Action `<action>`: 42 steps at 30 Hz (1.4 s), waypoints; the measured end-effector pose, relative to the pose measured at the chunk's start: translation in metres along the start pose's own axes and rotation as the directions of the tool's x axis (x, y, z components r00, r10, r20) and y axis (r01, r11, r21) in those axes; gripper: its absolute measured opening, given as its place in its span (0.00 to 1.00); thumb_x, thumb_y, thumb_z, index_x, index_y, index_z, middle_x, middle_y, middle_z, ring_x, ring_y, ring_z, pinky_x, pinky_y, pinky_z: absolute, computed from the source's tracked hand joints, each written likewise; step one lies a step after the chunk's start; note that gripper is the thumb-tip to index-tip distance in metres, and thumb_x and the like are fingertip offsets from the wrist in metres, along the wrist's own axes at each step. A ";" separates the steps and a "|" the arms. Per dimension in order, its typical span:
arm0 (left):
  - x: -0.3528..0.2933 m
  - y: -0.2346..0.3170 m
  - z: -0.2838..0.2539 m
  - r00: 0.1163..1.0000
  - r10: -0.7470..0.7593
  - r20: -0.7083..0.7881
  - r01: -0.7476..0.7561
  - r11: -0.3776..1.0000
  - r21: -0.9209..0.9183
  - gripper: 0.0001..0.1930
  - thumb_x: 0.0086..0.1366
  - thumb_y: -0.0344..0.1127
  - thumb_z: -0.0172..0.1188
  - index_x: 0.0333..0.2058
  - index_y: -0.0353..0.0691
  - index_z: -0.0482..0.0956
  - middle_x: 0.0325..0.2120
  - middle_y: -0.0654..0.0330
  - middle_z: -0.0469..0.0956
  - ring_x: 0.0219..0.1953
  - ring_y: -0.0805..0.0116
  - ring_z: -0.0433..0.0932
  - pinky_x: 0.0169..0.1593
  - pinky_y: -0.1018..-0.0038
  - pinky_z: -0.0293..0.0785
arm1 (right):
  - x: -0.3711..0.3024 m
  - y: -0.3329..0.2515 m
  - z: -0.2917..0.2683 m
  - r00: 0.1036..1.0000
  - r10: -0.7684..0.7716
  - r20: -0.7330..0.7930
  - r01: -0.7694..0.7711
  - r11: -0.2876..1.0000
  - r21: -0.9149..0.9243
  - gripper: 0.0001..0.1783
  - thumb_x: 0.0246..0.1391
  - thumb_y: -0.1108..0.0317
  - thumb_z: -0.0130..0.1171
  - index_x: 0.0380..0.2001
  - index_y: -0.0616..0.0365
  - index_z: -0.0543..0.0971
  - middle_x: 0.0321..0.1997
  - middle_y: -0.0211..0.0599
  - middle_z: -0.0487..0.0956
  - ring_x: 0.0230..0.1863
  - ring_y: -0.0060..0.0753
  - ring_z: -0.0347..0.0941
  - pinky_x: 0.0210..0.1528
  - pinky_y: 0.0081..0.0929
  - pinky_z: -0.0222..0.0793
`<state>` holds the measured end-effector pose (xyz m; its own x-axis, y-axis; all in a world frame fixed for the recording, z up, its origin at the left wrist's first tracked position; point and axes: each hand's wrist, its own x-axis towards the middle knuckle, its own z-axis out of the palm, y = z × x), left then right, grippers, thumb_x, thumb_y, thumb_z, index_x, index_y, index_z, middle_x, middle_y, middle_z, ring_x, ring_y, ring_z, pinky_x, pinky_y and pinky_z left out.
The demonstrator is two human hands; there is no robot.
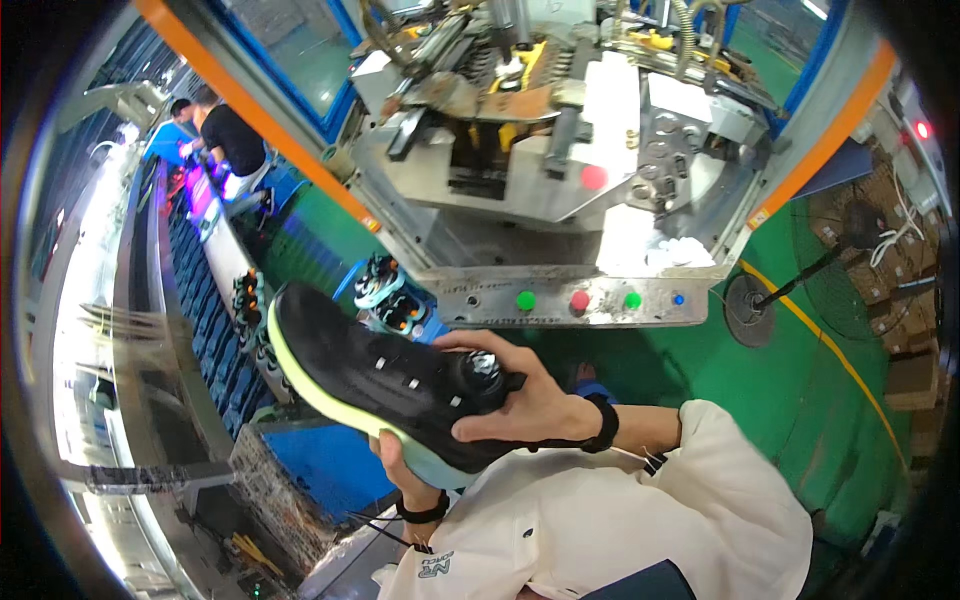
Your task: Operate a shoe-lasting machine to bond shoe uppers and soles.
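Note:
Both my hands hold up a black shoe (350, 370) with a yellow-green and pale sole, its toe toward the upper left. My right hand (530, 395) is closed round the collar and heel end, the thumb along the near side. Something dark and shiny fills the shoe's opening. My left hand (402, 468) grips the sole from below, with its thumb showing at the edge and the other fingers hidden behind the shoe. Dark bands circle both wrists, each with a thin cord.
Ahead stands a machine with a metal front panel (590, 312) bearing coloured buttons. Several shoes sit on a blue support (432, 328) and beside the conveyor (215, 330) at left. Two people (232, 140) work farther along it. A pole stand's round base (748, 310) rests on green floor at right.

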<state>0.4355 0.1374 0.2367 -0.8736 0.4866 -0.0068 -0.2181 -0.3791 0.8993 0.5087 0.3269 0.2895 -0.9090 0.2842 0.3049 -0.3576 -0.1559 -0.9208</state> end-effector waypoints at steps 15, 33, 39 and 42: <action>0.155 -0.102 0.372 0.663 -0.025 0.748 -0.151 0.974 0.166 0.29 0.70 0.40 0.55 0.61 0.25 0.62 0.54 0.47 0.72 0.56 0.65 0.71 0.60 0.73 0.65 | -0.083 -0.139 -0.278 0.430 -0.462 -0.776 -0.072 0.839 -0.539 0.35 0.35 0.78 0.64 0.54 0.65 0.73 0.51 0.36 0.75 0.49 0.27 0.72 0.56 0.24 0.67; 0.384 -0.362 0.530 0.970 -0.207 0.128 -0.004 0.513 0.859 0.49 0.57 0.43 0.65 0.64 0.20 0.43 0.64 0.30 0.49 0.64 0.37 0.59 0.64 0.54 0.60 | -0.075 -0.162 -0.474 0.337 -0.525 -0.782 -0.353 0.699 -0.622 0.31 0.47 0.71 0.66 0.55 0.69 0.72 0.52 0.40 0.76 0.52 0.31 0.72 0.59 0.28 0.65; 0.437 -0.343 0.492 0.968 -0.097 -0.232 0.251 0.428 0.868 0.37 0.56 0.37 0.65 0.60 0.30 0.56 0.59 0.38 0.61 0.59 0.39 0.65 0.62 0.54 0.63 | 0.015 -0.162 -0.482 0.469 -0.490 -0.735 -0.437 0.595 -0.675 0.25 0.45 0.72 0.65 0.50 0.67 0.77 0.45 0.35 0.79 0.44 0.27 0.74 0.51 0.24 0.68; 0.458 -0.325 0.448 0.975 -0.197 -0.107 0.182 0.416 0.891 0.35 0.55 0.31 0.61 0.59 0.35 0.55 0.55 0.41 0.68 0.54 0.39 0.71 0.56 0.54 0.71 | 0.073 -0.153 -0.488 0.528 -0.477 -0.702 -0.486 0.508 -0.711 0.25 0.42 0.70 0.67 0.46 0.68 0.78 0.39 0.33 0.80 0.39 0.22 0.73 0.45 0.20 0.69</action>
<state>0.3010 0.8362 0.1378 -0.8550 0.4645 -0.2306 0.1377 0.6320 0.7626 0.6017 0.8326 0.3339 -0.1592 0.8888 0.4298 0.4118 0.4555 -0.7893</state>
